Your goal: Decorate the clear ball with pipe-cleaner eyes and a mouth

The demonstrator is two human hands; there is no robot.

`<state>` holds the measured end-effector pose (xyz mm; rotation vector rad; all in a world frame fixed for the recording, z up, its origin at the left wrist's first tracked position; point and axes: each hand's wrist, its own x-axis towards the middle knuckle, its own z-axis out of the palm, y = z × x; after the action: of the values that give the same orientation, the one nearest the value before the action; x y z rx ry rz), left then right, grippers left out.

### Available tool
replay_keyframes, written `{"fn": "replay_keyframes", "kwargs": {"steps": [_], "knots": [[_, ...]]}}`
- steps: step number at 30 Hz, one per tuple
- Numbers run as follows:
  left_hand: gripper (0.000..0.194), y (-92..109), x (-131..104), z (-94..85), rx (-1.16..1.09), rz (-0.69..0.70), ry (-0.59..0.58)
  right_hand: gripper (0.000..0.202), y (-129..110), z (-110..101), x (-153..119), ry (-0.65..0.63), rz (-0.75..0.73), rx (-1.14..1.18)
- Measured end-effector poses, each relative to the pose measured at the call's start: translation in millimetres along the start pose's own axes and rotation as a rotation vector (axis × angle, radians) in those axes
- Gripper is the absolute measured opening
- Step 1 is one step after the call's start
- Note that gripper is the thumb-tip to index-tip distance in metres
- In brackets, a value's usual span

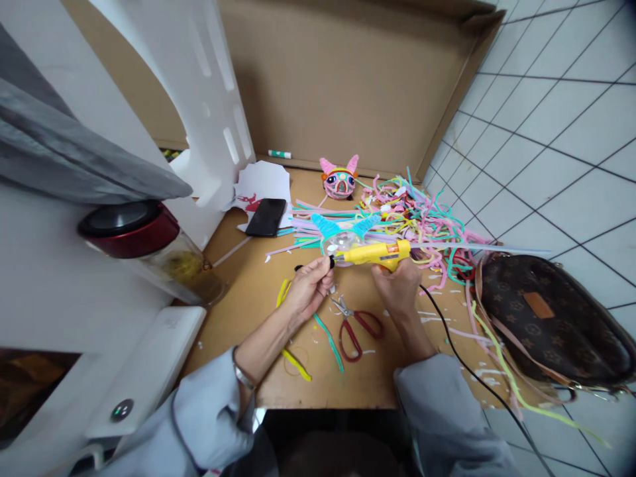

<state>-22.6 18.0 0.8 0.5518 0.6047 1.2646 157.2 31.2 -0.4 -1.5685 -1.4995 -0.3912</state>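
My right hand (pixel 397 285) grips the handle of a yellow hot glue gun (pixel 370 253), whose nozzle points left. A long translucent glue stick (pixel 477 247) sticks out of its back. My left hand (pixel 308 289) pinches a small black piece (pixel 332 262) right at the nozzle; whether they touch I cannot tell. Just behind the gun sits a clear ball with blue fuzzy ears (pixel 325 226), partly covered by the gun. Between my forearms lie red-handled scissors (pixel 352 328), a teal pipe cleaner (pixel 328 341) and a yellow pipe cleaner (pixel 298 364).
A finished-looking pink animal head (pixel 339 182) stands at the back, beside a heap of coloured pipe cleaners (pixel 422 215). Left are a black phone (pixel 266 217) on paper and a glass jar (pixel 186 265). A brown handbag (pixel 556 318) and the gun's black cord (pixel 460 354) are right.
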Motion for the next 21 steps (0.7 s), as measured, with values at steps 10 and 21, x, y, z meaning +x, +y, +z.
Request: {"fn": "replay_keyframes", "kwargs": {"steps": [10, 21], "knots": [[0.043, 0.9, -1.1, 2.9, 0.01, -0.006, 0.0, 0.013, 0.4, 0.9, 0.5, 0.009, 0.013, -0.014], [0.04, 0.1, -0.7, 1.6, 0.009, -0.007, 0.004, 0.015, -0.5, -1.7, 2.1, -0.001, 0.052, 0.028]]}}
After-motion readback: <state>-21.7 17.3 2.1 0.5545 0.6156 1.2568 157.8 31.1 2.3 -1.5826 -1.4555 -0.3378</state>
